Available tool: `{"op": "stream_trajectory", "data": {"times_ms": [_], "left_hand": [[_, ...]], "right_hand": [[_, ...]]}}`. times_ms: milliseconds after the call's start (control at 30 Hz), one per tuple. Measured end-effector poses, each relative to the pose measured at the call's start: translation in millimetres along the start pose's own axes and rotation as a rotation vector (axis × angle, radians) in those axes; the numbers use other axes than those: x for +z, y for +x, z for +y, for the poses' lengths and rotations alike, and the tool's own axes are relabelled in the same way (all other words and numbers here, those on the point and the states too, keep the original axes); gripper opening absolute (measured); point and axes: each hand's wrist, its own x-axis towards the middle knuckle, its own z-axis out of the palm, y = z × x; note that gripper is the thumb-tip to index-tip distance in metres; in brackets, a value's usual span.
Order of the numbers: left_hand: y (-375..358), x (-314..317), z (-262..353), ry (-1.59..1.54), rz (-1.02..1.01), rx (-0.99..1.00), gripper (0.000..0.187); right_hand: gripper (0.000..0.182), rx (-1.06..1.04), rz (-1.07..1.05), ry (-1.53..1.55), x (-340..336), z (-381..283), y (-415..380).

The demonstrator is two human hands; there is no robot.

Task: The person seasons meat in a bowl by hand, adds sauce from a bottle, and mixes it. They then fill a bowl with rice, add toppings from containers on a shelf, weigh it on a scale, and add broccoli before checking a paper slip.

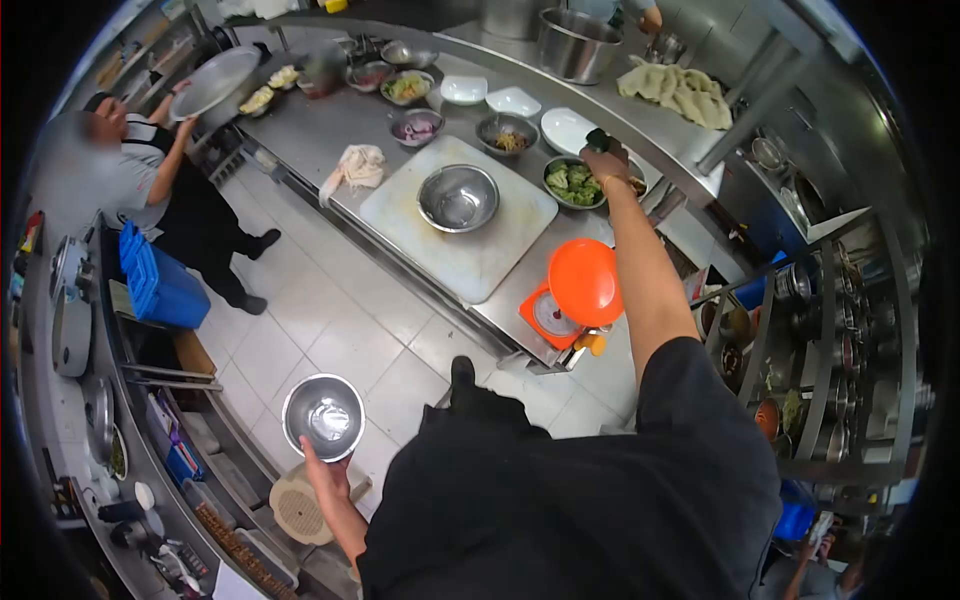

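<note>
My left hand [328, 468] grips the rim of a steel bowl [325, 415], held out over the floor; its inside looks shiny and bare. My right hand [605, 163] reaches across the counter, above the edge of a bowl of green leaves [573, 184]. A small dark thing [597, 140] shows at its fingers; I cannot make out what it is. Another steel bowl [458, 198] sits on the white cutting board [400, 215]. Nearer my right arm stands an orange kitchen scale [548, 314] with a round orange pan [585, 281].
Bowls of chopped onion [416, 126] and other ingredients line the counter, with white dishes [513, 101] behind. A crumpled cloth [357, 167] lies beside the board. At left, a person [165, 165] holds a large metal basin [217, 80] near a blue bin [160, 280]. Shelves [830, 350] stand right.
</note>
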Motion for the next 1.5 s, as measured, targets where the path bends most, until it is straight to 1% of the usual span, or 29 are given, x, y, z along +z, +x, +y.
{"op": "stream_trajectory", "data": {"times_ms": [33,100,133,233,267,367,400,467,500,533,567,600,700,733,833,867,967,1000,1100,1133,1233,1267,1333,1400,1500], "left_hand": [[2,9,4,0.003,0.028,-0.018,0.070],[16,37,12,-0.004,0.065,-0.028,0.070],[22,52,18,-0.022,0.052,-0.031,0.070],[59,83,28,0.011,0.037,-0.096,0.071],[68,97,35,0.043,0.007,-0.107,0.071],[98,142,52,0.130,-0.073,-0.156,0.072],[110,156,55,0.157,-0.089,-0.175,0.072],[131,174,61,0.222,-0.203,-0.204,0.073],[142,185,63,0.250,-0.264,-0.215,0.073],[144,201,70,0.316,-0.293,-0.201,0.076],[151,206,69,0.351,-0.319,-0.227,0.077],[161,211,72,0.390,-0.348,-0.251,0.078],[181,229,82,0.490,-0.438,-0.291,0.081],[186,237,84,0.502,-0.451,-0.303,0.081],[194,252,97,0.510,-0.489,-0.324,0.080],[194,256,100,0.498,-0.487,-0.329,0.079],[202,259,101,0.473,-0.502,-0.336,0.076],[204,261,103,0.469,-0.507,-0.340,0.075],[204,269,108,0.453,-0.525,-0.323,0.075],[204,273,108,0.444,-0.531,-0.308,0.076],[210,278,106,0.410,-0.526,-0.275,0.076],[208,282,106,0.409,-0.514,-0.258,0.075],[205,294,109,0.411,-0.491,-0.219,0.075],[199,305,113,0.402,-0.506,-0.172,0.074],[184,321,124,0.374,-0.548,-0.117,0.073]], "right_hand": [[0.074,0.003,-0.033,0.006,6,9,7],[0.083,-0.003,-0.214,-0.140,26,17,8],[0.088,-0.008,-0.304,-0.212,32,17,1],[0.097,0.077,-0.328,-0.412,52,10,-29],[0.104,0.109,-0.387,-0.389,50,5,-26],[0.103,0.047,-0.431,-0.371,39,4,-20],[0.098,0.029,-0.409,-0.329,40,10,-16],[0.091,-0.009,-0.369,-0.252,46,27,-8],[0.086,0.054,-0.371,-0.247,49,29,-1],[0.081,0.121,-0.370,-0.243,50,25,3],[0.078,0.184,-0.363,-0.234,52,20,9],[0.071,0.165,-0.381,-0.318,52,14,13],[0.068,0.229,-0.307,-0.338,58,6,14],[0.066,0.206,-0.278,-0.355,61,10,15],[0.063,0.273,-0.293,-0.300,49,26,14],[0.057,0.279,-0.289,-0.311,46,26,10],[0.051,0.584,-0.167,0.339,35,23,-12],[0.049,0.737,-0.284,0.301,27,22,-9],[0.049,0.770,-0.307,0.280,26,22,-21],[0.051,0.748,-0.337,0.267,22,20,-20],[0.051,0.715,-0.483,0.071,8,19,-13],[0.057,0.669,-0.501,-0.010,5,22,-7],[0.058,0.411,-0.358,-0.221,6,33,5],[0.057,0.028,0.001,-0.455,23,46,8],[0.052,0.134,-0.158,-0.520,60,94,15]]}}
